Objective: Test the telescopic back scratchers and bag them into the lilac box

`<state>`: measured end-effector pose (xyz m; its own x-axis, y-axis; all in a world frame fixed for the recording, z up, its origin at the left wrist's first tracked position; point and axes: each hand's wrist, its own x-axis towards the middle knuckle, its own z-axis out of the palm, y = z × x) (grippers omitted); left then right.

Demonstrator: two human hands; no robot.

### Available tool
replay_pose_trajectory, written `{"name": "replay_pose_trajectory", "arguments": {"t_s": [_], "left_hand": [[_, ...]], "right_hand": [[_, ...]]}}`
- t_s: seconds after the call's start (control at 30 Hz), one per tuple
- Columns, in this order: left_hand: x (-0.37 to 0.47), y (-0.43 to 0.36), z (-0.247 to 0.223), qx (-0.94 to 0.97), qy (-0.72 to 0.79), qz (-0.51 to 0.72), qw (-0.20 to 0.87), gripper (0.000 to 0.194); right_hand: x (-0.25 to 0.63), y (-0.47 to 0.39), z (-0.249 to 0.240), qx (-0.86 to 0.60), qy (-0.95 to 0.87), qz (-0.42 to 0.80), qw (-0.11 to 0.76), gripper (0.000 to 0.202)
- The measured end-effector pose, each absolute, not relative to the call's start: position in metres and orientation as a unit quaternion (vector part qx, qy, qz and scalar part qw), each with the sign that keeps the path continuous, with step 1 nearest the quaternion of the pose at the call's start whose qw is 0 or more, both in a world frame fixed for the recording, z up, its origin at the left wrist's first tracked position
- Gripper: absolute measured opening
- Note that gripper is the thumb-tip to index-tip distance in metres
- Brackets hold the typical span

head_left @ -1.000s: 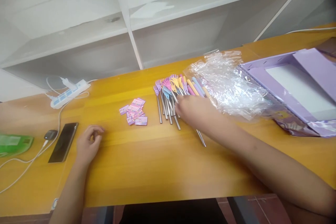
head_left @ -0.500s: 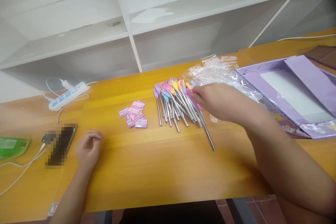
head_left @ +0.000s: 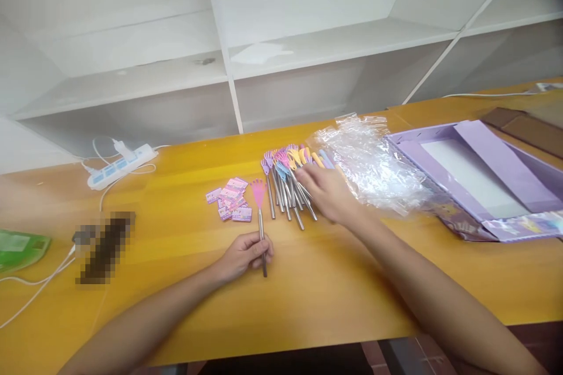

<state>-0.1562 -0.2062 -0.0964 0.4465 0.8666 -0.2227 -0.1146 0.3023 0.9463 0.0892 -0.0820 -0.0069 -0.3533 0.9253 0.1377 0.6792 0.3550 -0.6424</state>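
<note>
Left hand [head_left: 246, 252] has a pink scratcher [head_left: 260, 221], fingers and thumb wrapped round the lower shaft. Right hand [head_left: 328, 190] is over at the pile of scratchers [head_left: 284, 184], fingers curled, and whether it grips one I cannot tell; it hides part of that pile. Crowding in behind it, crinkled clear bags [head_left: 372, 164], running up to an open purple box [head_left: 501, 167] on the right. Small printed cards [head_left: 233, 196] lie heaped just left of the pink head. Farther left, a white power strip [head_left: 122, 166] and a green object [head_left: 21, 249]. And the scratcher itself: hand-shaped pink head pointing away from the person, slim silvery shaft, over the front-middle of the table [head_left: 197, 310].
</note>
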Motion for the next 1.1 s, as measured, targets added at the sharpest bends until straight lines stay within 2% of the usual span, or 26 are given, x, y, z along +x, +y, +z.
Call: {"name": "replay_pose_trajectory", "arguments": {"t_s": [0.1,0.2,0.37,0.5,0.67,0.77,0.83,0.9,0.97,1.03,1.1], "left_hand": [[-0.163,-0.203,-0.101,0.455,0.392,0.371,0.708,0.05],[-0.166,-0.202,-0.101,0.442,0.391,0.367,0.719,0.048],[-0.168,-0.202,-0.096,0.472,0.386,0.322,0.724,0.043],[-0.17,-0.203,-0.096,0.481,0.382,0.306,0.728,0.043],[-0.171,-0.206,-0.096,0.483,0.381,0.289,0.733,0.041],[-0.17,-0.205,-0.092,0.471,0.378,0.295,0.741,0.041],[-0.17,-0.203,-0.088,0.468,0.367,0.312,0.741,0.042],[-0.172,-0.202,-0.086,0.483,0.354,0.341,0.724,0.045],[-0.174,-0.201,-0.085,0.514,0.351,0.377,0.686,0.048],[-0.177,-0.202,-0.087,0.535,0.359,0.406,0.649,0.05],[-0.178,-0.204,-0.088,0.524,0.367,0.424,0.642,0.05]], "right_hand": [[0.123,-0.056,-0.008,-0.657,-0.735,0.11,0.122,0.046],[0.139,-0.043,-0.016,-0.691,-0.713,0.115,-0.023,0.055],[0.137,-0.044,-0.024,-0.682,-0.72,0.092,-0.091,0.05],[0.136,-0.046,-0.022,-0.678,-0.723,0.099,-0.084,0.051],[0.142,-0.045,-0.023,-0.679,-0.724,0.113,-0.043,0.038],[0.149,-0.048,-0.017,-0.677,-0.724,0.13,0.018,0.032],[0.148,-0.053,-0.008,-0.655,-0.732,0.163,0.096,0.032],[0.138,-0.063,-0.001,-0.605,-0.734,0.247,0.184,0.036],[0.118,-0.08,-0.002,-0.524,-0.726,0.382,0.228,0.038],[0.091,-0.102,-0.013,-0.429,-0.715,0.515,0.199,0.038],[0.065,-0.126,-0.032,-0.361,-0.707,0.592,0.139,0.036]]}}
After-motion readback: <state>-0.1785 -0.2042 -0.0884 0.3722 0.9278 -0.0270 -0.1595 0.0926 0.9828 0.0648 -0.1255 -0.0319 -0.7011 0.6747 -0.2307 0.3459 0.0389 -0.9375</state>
